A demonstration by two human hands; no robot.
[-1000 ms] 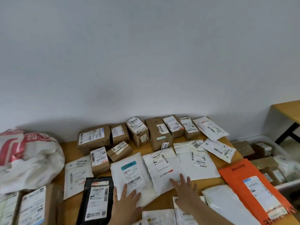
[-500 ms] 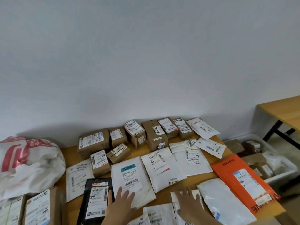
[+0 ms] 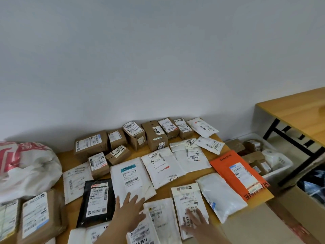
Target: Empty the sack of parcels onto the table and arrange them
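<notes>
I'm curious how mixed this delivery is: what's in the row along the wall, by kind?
Brown cardboard boxes: 6
White mailer bag: 1
Total: 7

Sack (image 3: 26, 166): we see it white with red print, slumped at the left end of the surface (image 3: 207, 175).
Boxes (image 3: 154, 136): brown, labelled, in rows right of the sack, along the wall.
Mailers (image 3: 163, 166): white, black and orange, lying flat in front of the boxes.
</notes>
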